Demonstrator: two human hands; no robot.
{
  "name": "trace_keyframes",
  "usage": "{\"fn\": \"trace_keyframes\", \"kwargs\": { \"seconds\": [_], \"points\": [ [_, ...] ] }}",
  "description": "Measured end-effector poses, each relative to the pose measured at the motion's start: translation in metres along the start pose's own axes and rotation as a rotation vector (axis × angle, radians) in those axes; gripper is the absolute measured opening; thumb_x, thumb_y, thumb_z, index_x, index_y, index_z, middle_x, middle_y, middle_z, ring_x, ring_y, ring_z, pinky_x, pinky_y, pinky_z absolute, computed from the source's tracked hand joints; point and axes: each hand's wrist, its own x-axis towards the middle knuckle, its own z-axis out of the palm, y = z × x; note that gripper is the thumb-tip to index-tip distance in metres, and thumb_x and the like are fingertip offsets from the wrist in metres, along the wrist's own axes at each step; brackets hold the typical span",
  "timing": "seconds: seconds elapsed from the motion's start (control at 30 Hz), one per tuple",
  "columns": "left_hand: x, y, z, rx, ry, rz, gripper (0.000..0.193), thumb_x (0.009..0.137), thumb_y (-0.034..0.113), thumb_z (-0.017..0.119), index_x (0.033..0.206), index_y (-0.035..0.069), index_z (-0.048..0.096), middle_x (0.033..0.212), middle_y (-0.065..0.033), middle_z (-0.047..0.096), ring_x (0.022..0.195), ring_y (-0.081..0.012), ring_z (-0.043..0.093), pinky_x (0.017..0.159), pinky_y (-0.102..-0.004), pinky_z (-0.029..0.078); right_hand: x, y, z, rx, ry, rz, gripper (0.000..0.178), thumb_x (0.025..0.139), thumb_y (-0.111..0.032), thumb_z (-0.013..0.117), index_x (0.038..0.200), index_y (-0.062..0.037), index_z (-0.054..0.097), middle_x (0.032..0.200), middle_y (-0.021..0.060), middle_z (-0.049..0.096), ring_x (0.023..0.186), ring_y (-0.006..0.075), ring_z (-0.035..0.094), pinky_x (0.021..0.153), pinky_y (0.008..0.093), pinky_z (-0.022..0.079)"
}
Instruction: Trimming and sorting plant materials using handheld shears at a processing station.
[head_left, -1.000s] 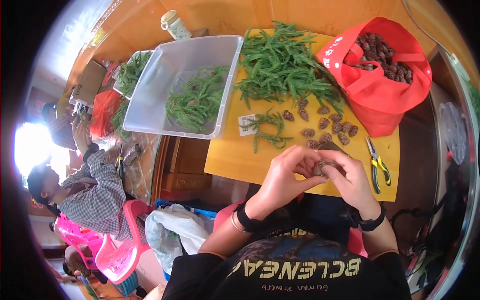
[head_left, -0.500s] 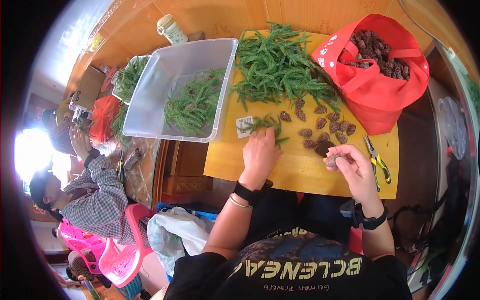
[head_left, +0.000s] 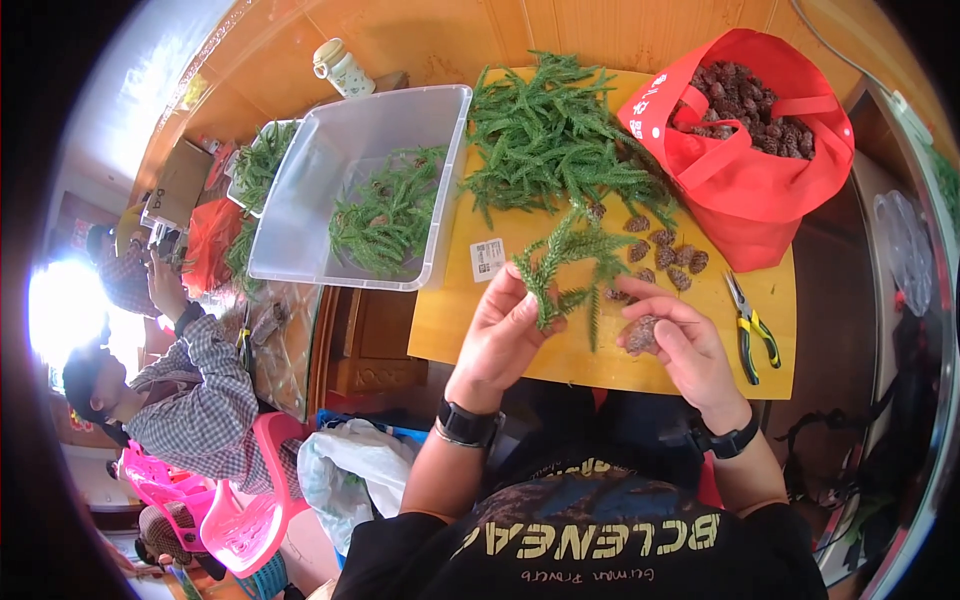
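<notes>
Pinched in my left hand (head_left: 502, 325) is a green artificial pine sprig (head_left: 568, 262), raised off the yellow board (head_left: 450, 325). My right hand (head_left: 692, 358) grips a brown pine cone (head_left: 640, 334) between thumb and fingers, close to the sprig's right side. Just beyond my hands, several loose pine cones (head_left: 662, 255) lie on the board, some hidden behind the sprig. A large heap of green pine sprigs (head_left: 560, 135) covers the board's far part. Pliers with yellow and black handles (head_left: 752, 335) rest to the right of my right hand.
At the far right stands a red bag (head_left: 735, 205) full of pine cones. A clear plastic bin (head_left: 262, 262) holding sprigs is on the left. A white label (head_left: 487, 259) lies on the board. Further left, a person in a checked shirt (head_left: 205, 385) sits by a pink chair (head_left: 245, 520).
My left hand has lifted the sprig off the board and turned it upright. My right hand has moved left and slightly nearer with the pine cone, so both hands are closer together.
</notes>
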Motion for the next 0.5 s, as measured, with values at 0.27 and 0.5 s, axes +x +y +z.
{"fn": "trace_keyframes", "kwargs": {
  "seconds": [0.27, 0.5],
  "points": [
    [-0.005, -0.024, -0.009, -0.345, -0.123, -0.079, 0.037, 0.090, 0.011, 0.054, 0.123, 0.023, 0.046, 0.109, -0.0013, 0.053, 0.095, -0.0158, 0.053, 0.075, -0.0313, 0.047, 0.010, 0.002, 0.005, 0.008, -0.029, 0.061, 0.031, 0.095, -0.017, 0.045, 0.115, 0.0053, 0.051, 0.129, 0.0107, 0.044, 0.091, 0.0154, 0.058, 0.077, 0.0258, 0.045],
    [0.006, -0.008, 0.013, -0.022, -0.111, -0.141, 0.063, 0.079, 0.024, 0.069, 0.131, 0.010, 0.037, 0.121, -0.0073, 0.049, 0.114, -0.0232, 0.049, 0.100, -0.0424, 0.035, 0.011, -0.003, 0.007, -0.314, 0.044, -0.092, 0.026, 0.093, -0.008, 0.046, 0.113, 0.0055, 0.054, 0.113, 0.0093, 0.054, 0.092, 0.0142, 0.058, 0.081, 0.0263, 0.046]
  ]
}}
